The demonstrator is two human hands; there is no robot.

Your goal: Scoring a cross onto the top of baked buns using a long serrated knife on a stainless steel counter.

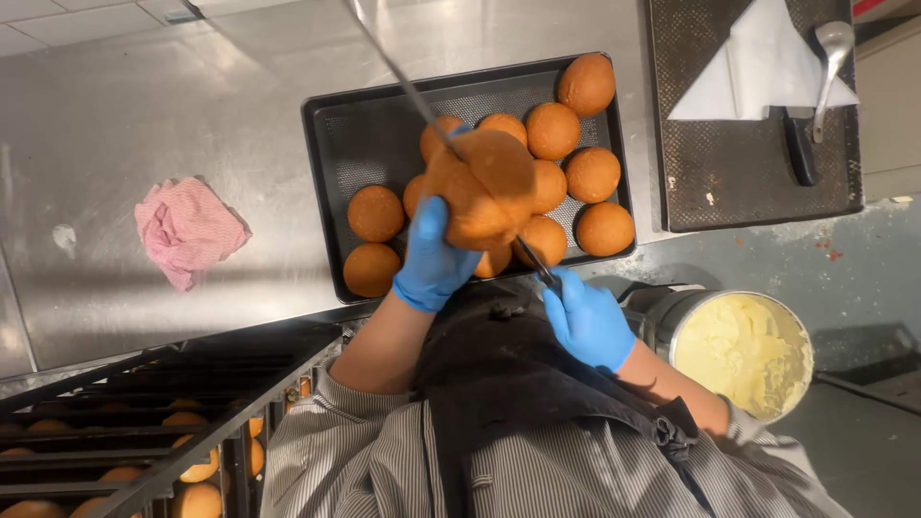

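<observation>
Closest in is the person's own front: a striped shirt [566, 470] under a dark apron [499, 374], with both forearms reaching out from it. The left hand [432, 254], in a blue glove, is closed around a round brown bun [480, 192], fingers wrapped up its near side, holding it in the air above the tray. The right hand [587, 321], also gloved in blue, is clenched on the dark handle of a long knife [422, 101]. The blade runs from that hand up and away, passing across the held bun and on past its far side; whether the edge is inside the bun or only laid against it I cannot tell.

Just beyond the left hand sits a dark perforated tray [345, 144] on the steel desk [144, 105], carrying about a dozen more buns [592, 175], most crowded toward the side nearer the right hand, two lying apart on the left-hand side. Just beside the right wrist stands a round metal tub of pale yellow cream [743, 350]. Farther out past the right hand lies a second dark mat [729, 182] with a folded white paper [758, 67], a ladle [830, 58] and a black-handled tool on it. Well off to the left of the left hand, a crumpled pink cloth [187, 230] rests on the desk. Down beside the left elbow, a rack [144, 403] holds more buns on its shelves.
</observation>
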